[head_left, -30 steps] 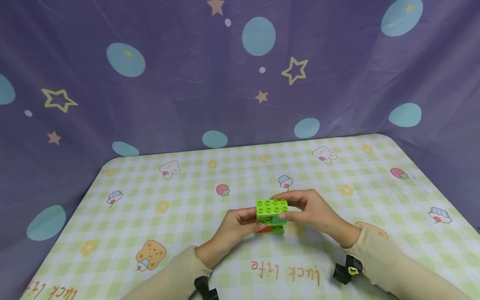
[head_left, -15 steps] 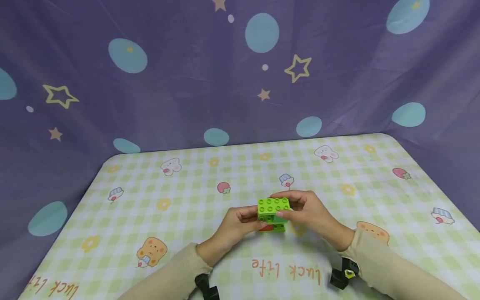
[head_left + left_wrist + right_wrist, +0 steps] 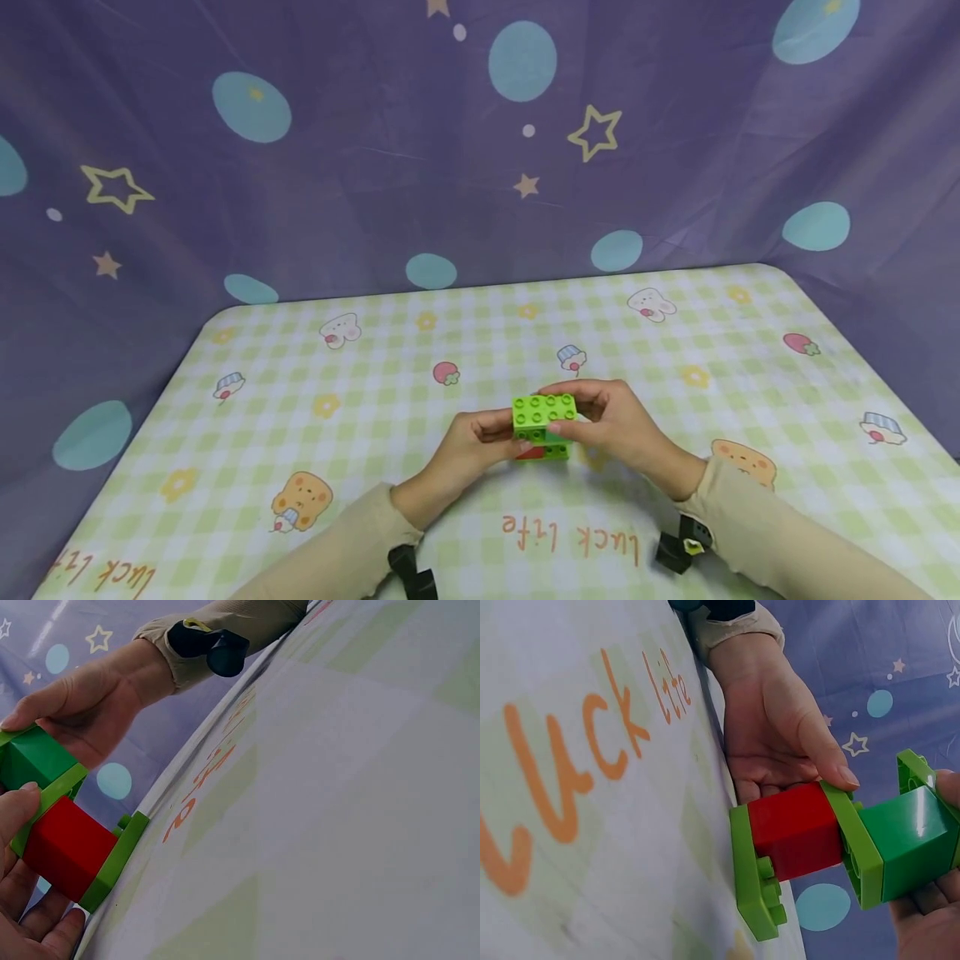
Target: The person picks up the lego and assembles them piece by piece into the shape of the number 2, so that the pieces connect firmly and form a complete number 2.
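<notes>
A stack of toy building bricks stands on the table in front of me. Its light green top plate [image 3: 543, 410] shows studs upward in the head view. Under that come a darker green brick [image 3: 911, 840], a light green middle plate [image 3: 861, 851], a red brick [image 3: 795, 829] and a light green bottom plate [image 3: 751, 877] resting on the cloth. My left hand [image 3: 468, 446] grips the lower part from the left, its thumb on the middle plate. My right hand [image 3: 618, 421] holds the upper part, thumb at the front near the top plate; its other fingertips are hidden behind the stack.
The table is covered by a green-and-white checked cloth [image 3: 390, 358] with printed cartoons and lettering. Behind it hangs a purple curtain [image 3: 360, 200] with stars and dots. Black wrist devices sit on the left [image 3: 412, 573] and right [image 3: 682, 546] sleeves.
My right thumb has slid slightly left along the front of the stack. Both hands keep their hold, and the stack stays in place; the head view shifts a little.
</notes>
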Action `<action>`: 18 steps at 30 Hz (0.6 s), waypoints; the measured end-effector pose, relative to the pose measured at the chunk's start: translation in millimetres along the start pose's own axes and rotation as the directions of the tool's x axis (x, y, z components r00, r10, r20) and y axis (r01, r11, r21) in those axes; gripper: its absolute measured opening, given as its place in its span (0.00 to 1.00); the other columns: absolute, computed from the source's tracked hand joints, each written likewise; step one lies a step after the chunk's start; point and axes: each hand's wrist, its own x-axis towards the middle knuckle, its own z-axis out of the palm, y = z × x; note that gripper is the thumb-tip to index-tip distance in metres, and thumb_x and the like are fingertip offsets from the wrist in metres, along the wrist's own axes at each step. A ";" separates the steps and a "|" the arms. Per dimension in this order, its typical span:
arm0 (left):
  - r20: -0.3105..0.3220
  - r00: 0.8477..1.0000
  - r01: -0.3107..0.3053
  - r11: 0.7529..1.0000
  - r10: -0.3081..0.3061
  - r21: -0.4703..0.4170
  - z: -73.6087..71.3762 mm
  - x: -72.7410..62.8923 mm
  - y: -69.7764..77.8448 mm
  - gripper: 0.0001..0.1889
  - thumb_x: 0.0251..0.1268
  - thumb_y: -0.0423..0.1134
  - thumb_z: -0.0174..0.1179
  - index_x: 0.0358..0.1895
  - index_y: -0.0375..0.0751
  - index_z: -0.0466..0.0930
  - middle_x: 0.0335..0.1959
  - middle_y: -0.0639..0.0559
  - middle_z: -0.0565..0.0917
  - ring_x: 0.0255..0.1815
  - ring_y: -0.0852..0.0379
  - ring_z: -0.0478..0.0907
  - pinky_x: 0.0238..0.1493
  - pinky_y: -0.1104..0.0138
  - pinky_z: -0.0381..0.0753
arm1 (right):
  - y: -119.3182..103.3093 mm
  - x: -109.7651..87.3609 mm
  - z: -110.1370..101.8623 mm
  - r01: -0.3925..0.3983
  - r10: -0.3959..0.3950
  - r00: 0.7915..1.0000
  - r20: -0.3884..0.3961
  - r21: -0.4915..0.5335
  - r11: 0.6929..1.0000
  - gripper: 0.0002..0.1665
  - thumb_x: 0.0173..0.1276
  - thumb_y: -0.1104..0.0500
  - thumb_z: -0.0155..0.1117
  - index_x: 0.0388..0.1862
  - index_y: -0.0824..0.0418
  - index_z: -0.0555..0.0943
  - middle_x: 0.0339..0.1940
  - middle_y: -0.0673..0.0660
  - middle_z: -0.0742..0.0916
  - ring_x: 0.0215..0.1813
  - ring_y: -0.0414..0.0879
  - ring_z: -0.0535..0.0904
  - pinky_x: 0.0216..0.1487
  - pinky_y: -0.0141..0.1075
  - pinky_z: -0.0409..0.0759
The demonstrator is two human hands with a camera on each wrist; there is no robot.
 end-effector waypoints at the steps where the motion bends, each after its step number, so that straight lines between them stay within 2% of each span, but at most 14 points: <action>1: -0.001 1.000 0.001 1.000 -0.001 -0.001 -0.2 0.0 -0.1 0.23 0.56 0.30 0.65 0.58 0.31 0.75 0.54 0.39 0.80 0.53 0.51 0.79 0.49 0.66 0.79 | 0.1 0.1 0.1 0.003 -0.003 1.000 0.001 -0.003 1.000 0.19 0.59 0.67 0.68 0.51 0.69 0.80 0.48 0.60 0.85 0.41 0.46 0.83 0.42 0.34 0.81; 8: -0.004 1.000 0.004 1.000 -0.004 -0.004 -0.9 -0.3 -0.7 0.23 0.56 0.29 0.65 0.57 0.31 0.75 0.54 0.39 0.80 0.53 0.51 0.79 0.50 0.67 0.79 | -1.1 0.9 0.5 0.013 -0.013 1.000 0.005 -0.013 1.000 0.19 0.59 0.67 0.68 0.50 0.68 0.80 0.48 0.63 0.85 0.43 0.46 0.83 0.45 0.34 0.80; 18: -0.005 1.000 0.010 1.000 -0.010 0.002 0.2 -0.1 0.7 0.23 0.57 0.30 0.65 0.57 0.30 0.75 0.54 0.39 0.80 0.52 0.51 0.80 0.49 0.67 0.79 | 2.9 0.6 -0.4 0.008 -0.008 1.000 -0.005 -0.010 1.000 0.20 0.59 0.67 0.68 0.51 0.69 0.80 0.48 0.58 0.86 0.40 0.45 0.84 0.40 0.34 0.82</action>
